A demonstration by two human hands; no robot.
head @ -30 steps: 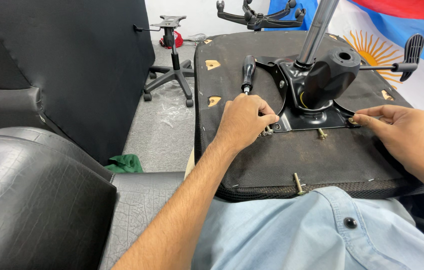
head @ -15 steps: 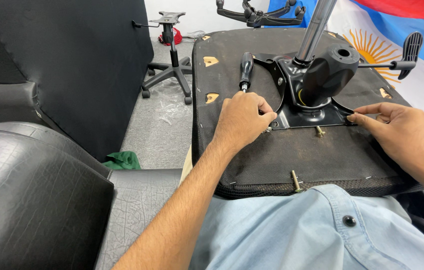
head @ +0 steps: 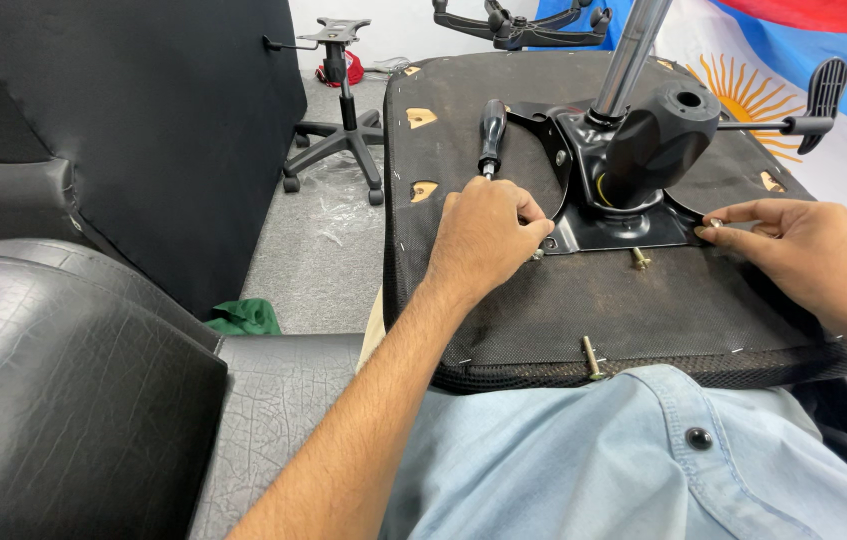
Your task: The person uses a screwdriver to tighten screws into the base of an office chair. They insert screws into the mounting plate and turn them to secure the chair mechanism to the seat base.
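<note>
A person in a pale blue denim shirt (head: 643, 460) works on an upturned black fabric-covered chair seat (head: 503, 310) resting against the lap. The left hand (head: 483, 240) curls, fingers together, over a small bolt at the black metal tilt mechanism plate's (head: 608, 225) seven o'clock corner; the right hand (head: 803, 250) pinches a second bolt (head: 715, 222) at the four o'clock corner. A black-handled screwdriver (head: 491, 135) lies at eleven o'clock (untouched), a loose brass-coloured bolt (head: 592, 357) at six. A blue-and-white sun-emblem flag (head: 793, 60) hangs at two o'clock.
</note>
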